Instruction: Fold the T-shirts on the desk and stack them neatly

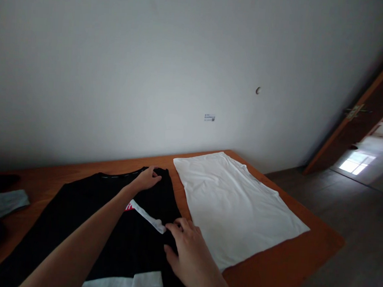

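Observation:
A black long-sleeved shirt [148, 239] lies spread in front of me, with one sleeve folded across its body. The sleeve's white cuff [148, 217] runs at a slant, beside a bit of red print [129, 207]. At the shirt's far shoulder, my left hand [147, 179] has its fingers curled onto the black cloth. My right hand [189, 246] rests at the shirt's right edge; its fingertips touch the end of the white cuff, and its thumb is spread apart from them. Another white band [122, 284] shows low on the shirt.
A white garment [233, 203] lies flat on the wooden table [268, 269] to the right. Dark and grey cloth items [2, 202] are at the left edge. Behind stands a pale wall [150, 70]; a brown door [364, 107] is open at the right.

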`<state>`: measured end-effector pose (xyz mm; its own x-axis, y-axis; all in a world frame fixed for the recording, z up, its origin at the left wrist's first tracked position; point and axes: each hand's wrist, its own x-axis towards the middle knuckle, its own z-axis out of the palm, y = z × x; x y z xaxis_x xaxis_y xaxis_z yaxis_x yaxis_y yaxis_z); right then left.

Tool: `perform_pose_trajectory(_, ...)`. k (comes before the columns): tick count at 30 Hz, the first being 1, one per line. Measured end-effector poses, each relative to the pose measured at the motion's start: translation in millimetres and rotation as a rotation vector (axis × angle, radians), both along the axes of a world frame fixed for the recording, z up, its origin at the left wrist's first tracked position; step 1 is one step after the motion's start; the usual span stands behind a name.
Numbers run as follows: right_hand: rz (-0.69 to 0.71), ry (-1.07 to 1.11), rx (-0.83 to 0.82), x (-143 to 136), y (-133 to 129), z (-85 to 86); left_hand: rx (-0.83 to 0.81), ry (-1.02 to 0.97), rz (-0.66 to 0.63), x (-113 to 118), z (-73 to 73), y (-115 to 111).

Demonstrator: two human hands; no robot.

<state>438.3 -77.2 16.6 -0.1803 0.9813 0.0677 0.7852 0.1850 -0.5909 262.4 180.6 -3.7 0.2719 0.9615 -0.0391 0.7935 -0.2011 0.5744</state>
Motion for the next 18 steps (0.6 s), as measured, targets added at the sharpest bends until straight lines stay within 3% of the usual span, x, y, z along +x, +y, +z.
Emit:
perform_pose_trajectory(5, 0.004, -0.015, 0.004, -2, 1, 2.1, -0.234, 0.188, -0.088, -42, 23.5, -19)
perform_pose_trajectory(8, 0.009, -0.024, 0.002, -2, 1, 2.2, -0.317, 0.308, -0.181, -55, 35.2, -30)
perform_pose_trajectory(15, 0.016, -0.045, 0.027, -3, 2, -1.6, -0.29, 0.461, -0.205, -65, 43.1, -47)
perform_pose_trajectory(18, 0.017, -0.047, 0.027, -3, 2, -1.2, -0.142, 0.495, -0.154, -58, 42.5, -49)
